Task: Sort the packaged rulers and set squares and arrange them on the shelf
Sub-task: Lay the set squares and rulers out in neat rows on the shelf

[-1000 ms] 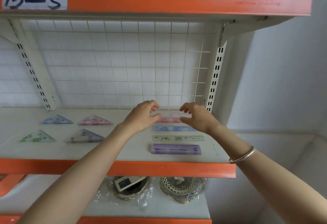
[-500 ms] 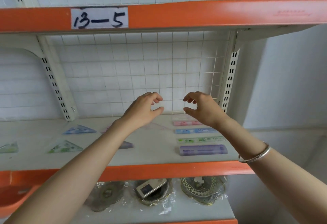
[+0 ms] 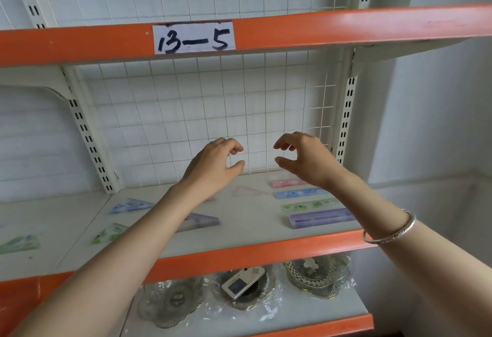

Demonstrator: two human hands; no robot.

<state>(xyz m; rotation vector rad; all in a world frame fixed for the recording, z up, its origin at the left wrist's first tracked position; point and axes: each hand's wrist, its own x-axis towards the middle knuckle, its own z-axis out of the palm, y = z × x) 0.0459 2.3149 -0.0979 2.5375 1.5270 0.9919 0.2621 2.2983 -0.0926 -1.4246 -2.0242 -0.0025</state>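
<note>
On my feed the person's arms come in from the bottom of the picture, the left forearm [image 3: 119, 251] and the right forearm [image 3: 431, 259] both bare as far down as the frame shows them. The left hand [image 3: 213, 166] and right hand [image 3: 306, 160] are bare as well. Round the right wrist sits a slim, shiny, silver-coloured bangle [image 3: 391, 232], with faint markings along its band that I cannot make out.

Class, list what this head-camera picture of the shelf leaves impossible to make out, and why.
All in the head view:
- Pink ruler: right end hidden behind the right hand.
- Purple set square: left part covered by the left forearm.
- Leftmost green set square: cut off by the left frame edge.
- Print on the blue ruler: too blurred to read.
</note>
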